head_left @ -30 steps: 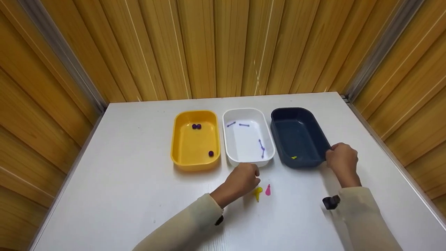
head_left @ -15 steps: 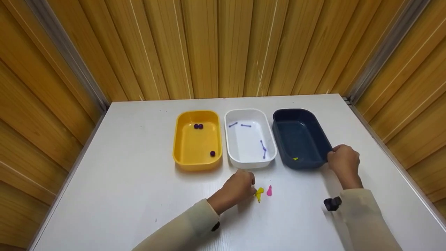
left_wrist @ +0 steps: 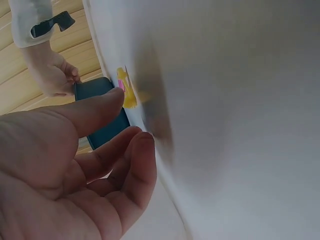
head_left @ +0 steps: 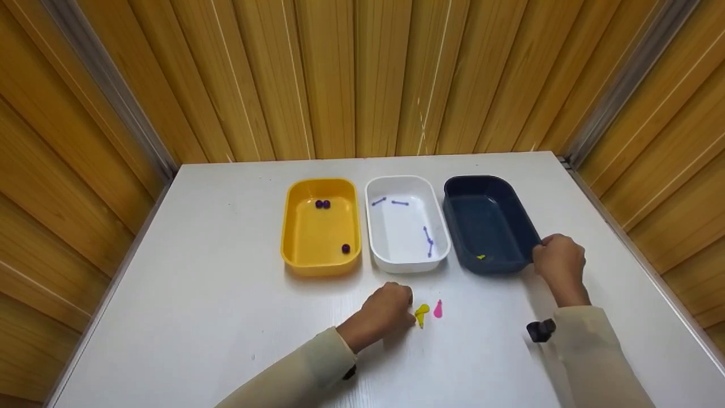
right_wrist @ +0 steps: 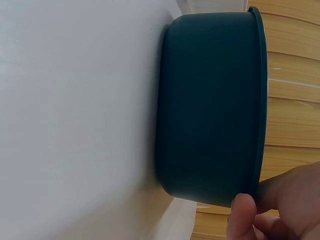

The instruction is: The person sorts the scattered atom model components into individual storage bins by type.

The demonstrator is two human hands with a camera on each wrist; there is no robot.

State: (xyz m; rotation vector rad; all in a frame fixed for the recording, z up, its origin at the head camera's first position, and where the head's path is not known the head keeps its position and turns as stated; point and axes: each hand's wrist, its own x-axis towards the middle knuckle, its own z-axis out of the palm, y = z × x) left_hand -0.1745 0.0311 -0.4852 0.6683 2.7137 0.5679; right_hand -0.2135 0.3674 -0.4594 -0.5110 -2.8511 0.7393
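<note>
My left hand hovers low over the white table, just left of small yellow bulb-shaped pieces. In the left wrist view its fingers are loosely bent, with a gap between thumb and fingertips and nothing held; the thumb tip overlaps the yellow pieces there. A similar pink piece lies to their right. My right hand pinches the near right corner of the dark blue tub by its rim, thumb outside, as the right wrist view shows. Inside that tub lies a tiny yellow bit.
A white tub in the middle holds several thin purple sticks. Left of it, a yellow tub contains dark purple beads. Wood-patterned panels rise behind the table and at both sides.
My left hand has drawn back toward me and slightly left, uncovering more of the yellow pieces. The right hand keeps its grip on the dark tub's corner. The head view shifted slightly.
</note>
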